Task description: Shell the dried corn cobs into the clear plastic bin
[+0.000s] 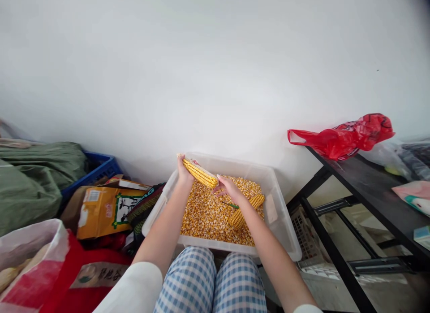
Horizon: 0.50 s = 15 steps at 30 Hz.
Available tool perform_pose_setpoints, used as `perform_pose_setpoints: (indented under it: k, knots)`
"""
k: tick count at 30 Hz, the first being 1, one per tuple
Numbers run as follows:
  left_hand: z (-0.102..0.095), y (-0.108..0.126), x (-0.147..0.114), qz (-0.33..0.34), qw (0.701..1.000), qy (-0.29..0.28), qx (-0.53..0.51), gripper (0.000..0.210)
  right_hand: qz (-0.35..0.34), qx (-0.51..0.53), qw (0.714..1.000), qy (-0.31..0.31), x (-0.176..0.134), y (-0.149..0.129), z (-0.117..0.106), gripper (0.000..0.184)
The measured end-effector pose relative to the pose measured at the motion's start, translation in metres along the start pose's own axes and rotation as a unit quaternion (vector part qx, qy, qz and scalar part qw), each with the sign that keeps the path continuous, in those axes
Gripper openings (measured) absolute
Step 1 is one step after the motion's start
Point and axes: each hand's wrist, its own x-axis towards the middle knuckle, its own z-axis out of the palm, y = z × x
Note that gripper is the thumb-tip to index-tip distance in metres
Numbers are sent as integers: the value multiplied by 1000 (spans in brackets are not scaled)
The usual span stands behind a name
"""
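My left hand (185,171) is wrapped around one end of a yellow corn cob (200,173), held tilted above a translucent plastic bin (282,214). A pale strip runs along the cob's upper side; most of its kernels are still on. At the lower right end of that cob is my right hand (228,189), thumb and fingers closed about the tip. Loose corn kernels (204,214) cover the bin's floor. Another corn cob (247,210) lies on them, partly behind my right forearm. A thin green object (231,205) rests near it, its kind unclear.
To the left are a blue crate (102,169) with green cloth, an orange box (101,212) and a red-and-white bag (60,268). On the right, a black table (366,183) carries a red plastic bag (349,136). A white wall (215,71) rises behind the bin.
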Motion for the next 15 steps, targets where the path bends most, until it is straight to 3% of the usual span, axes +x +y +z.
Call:
perform_pose_setpoints:
  k: [3,6,10,15]
  knots:
    - [-2,2,2,-5,1000,-21,3,32,-40,-30,999,-6,-4,-4,-2,34]
    - [-5,2,6,-2,1000,-15,0,31,-33,-48,998,-20,-6,-7,-5,34]
    - [-7,3,9,6,1000,21,-1,30,-3,-2,999,-32,-5,-6,-8,39]
    - [-5,1,8,16,999,31,15,29,33,82,996,2,0,5,-1,34]
